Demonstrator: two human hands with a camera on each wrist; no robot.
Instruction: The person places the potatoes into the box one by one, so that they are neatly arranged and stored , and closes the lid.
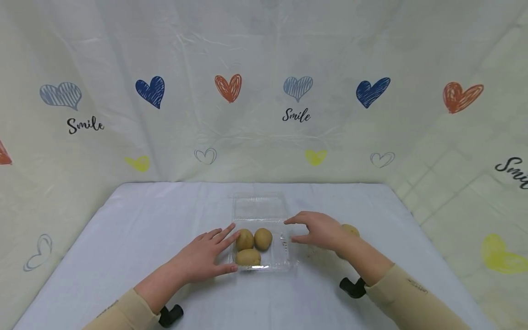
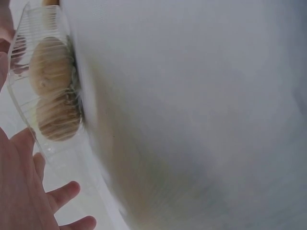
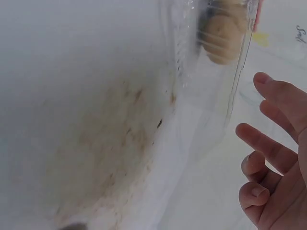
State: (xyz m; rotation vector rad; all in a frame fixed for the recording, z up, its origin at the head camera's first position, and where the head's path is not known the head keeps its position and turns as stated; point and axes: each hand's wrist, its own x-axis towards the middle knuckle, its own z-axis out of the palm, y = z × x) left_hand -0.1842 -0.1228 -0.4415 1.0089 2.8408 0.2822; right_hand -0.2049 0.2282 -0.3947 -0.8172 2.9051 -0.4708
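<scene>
A clear plastic clamshell box (image 1: 275, 265) sits on the table with its lid (image 1: 261, 206) folded back. Inside the tray, toward its left side, lie three potatoes (image 1: 263, 239). My left hand (image 1: 202, 257) is at the box's left side, fingers spread and fingertips right at the rim. In the left wrist view, two potatoes (image 2: 50, 67) show through the ribbed wall. My right hand (image 1: 321, 230) is by the right side, thumb and fingers apart and nothing between them. In the right wrist view its fingers (image 3: 256, 141) stand just off the clear wall.
Another potato (image 1: 350, 229) lies on the white tablecloth (image 1: 173, 229), partly hidden behind my right wrist. Brown dirt specks (image 3: 129, 139) mark the cloth to the right of the box. A curtain (image 1: 264, 46) printed with hearts hangs behind the table.
</scene>
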